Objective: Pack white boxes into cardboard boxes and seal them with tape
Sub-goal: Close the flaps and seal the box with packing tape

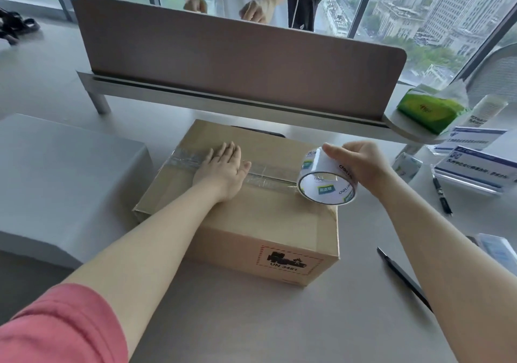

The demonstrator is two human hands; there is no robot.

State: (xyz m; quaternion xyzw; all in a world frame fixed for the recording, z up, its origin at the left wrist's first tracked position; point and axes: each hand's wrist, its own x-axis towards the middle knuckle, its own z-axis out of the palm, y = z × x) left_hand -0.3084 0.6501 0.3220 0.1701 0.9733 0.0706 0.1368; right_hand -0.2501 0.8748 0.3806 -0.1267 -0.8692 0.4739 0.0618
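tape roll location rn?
Head view, right of centre: the tape roll sits at the cardboard box's right top edge, held by the right hand.

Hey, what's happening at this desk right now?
A person is sealing a closed brown cardboard box on the grey desk. The left hand presses flat on the clear tape strip along the top seam, while the right hand grips the clear tape roll at the box's right edge.
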